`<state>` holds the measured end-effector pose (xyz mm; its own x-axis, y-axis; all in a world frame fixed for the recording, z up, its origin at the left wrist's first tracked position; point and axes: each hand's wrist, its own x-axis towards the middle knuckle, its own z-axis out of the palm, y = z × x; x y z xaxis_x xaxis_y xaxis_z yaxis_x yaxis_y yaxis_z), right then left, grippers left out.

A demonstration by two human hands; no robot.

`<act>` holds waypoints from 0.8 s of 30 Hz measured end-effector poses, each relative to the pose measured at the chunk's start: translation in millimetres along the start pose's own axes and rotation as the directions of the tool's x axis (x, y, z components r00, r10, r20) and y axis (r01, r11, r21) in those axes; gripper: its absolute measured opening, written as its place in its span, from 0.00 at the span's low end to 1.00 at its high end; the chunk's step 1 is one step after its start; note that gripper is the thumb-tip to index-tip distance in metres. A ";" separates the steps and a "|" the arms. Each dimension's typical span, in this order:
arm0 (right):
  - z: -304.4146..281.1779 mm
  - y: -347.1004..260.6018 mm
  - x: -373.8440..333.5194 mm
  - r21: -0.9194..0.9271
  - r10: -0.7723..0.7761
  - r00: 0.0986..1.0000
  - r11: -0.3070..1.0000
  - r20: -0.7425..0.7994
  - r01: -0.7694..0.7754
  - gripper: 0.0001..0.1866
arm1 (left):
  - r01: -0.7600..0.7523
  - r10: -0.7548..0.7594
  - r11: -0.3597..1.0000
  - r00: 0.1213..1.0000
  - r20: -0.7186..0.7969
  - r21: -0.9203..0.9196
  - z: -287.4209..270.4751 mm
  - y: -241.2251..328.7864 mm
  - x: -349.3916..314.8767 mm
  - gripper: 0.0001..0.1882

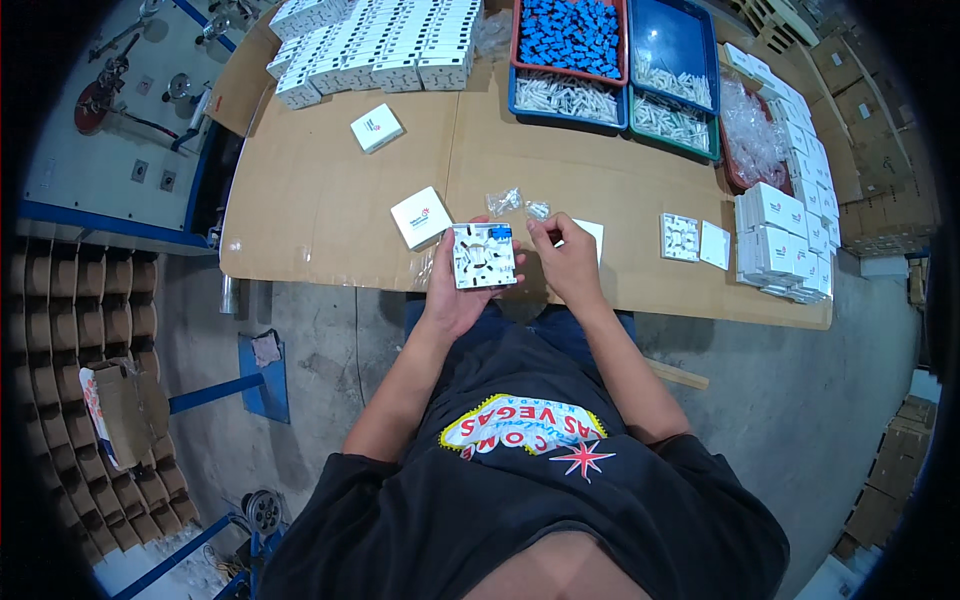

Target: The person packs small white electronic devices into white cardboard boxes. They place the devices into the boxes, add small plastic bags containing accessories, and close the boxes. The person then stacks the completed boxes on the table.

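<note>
My left hand (pixel 455 305) is closed around a white square plastic housing (pixel 483 262), held over the table's near edge. Its open face shows dark slots, and a small blue part (pixel 499 232) sits in the far right corner. My right hand (pixel 572 268) is just right of it, thumb and forefinger pinched together; whatever is between them is too small to make out. Right beyond those fingertips lies a small clear bag (pixel 537 210) of white pieces, beside another clear bag (pixel 503 201). A white flat square (pixel 592 238) is partly hidden behind my right hand.
A white box (pixel 421 217) lies left of my hands, another box (pixel 377 128) farther off. Stacked boxes (pixel 400 45) fill the back left. Trays hold blue parts (pixel 570 38) and white plugs (pixel 566 98). At right are another housing (pixel 680 238), a white cover (pixel 714 245) and piled covers (pixel 785 245).
</note>
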<state>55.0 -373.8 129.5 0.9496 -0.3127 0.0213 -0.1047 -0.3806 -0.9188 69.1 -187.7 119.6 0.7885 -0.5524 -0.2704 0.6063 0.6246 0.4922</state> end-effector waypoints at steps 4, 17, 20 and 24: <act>-5.7 -1.8 -2.0 -0.091 0.104 0.992 0.991 0.070 -0.097 0.19 | 0.038 -0.038 0.999 0.995 0.089 -0.001 -0.5 0.7 -2.0 0.33; 9.0 -6.3 -12.5 0.290 0.176 0.948 0.923 0.264 -0.252 0.20 | -0.138 0.131 0.967 0.990 0.049 0.214 0.4 -13.5 -0.4 0.20; 10.6 -5.6 -15.2 0.197 0.120 0.971 0.967 0.207 -0.162 0.21 | -0.152 0.146 0.950 0.988 0.044 0.271 1.0 -15.8 -0.2 0.19; 17.6 -7.4 -20.0 0.157 0.025 0.996 0.987 0.089 -0.039 0.19 | -0.232 0.236 0.906 0.971 0.033 0.354 3.3 -21.1 3.8 0.19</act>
<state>42.0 -349.4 128.9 0.9693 -0.2433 -0.0370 -0.0939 -0.2266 -0.9694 59.0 -204.8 111.0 0.9056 -0.4072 -0.1189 0.3296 0.4990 0.8015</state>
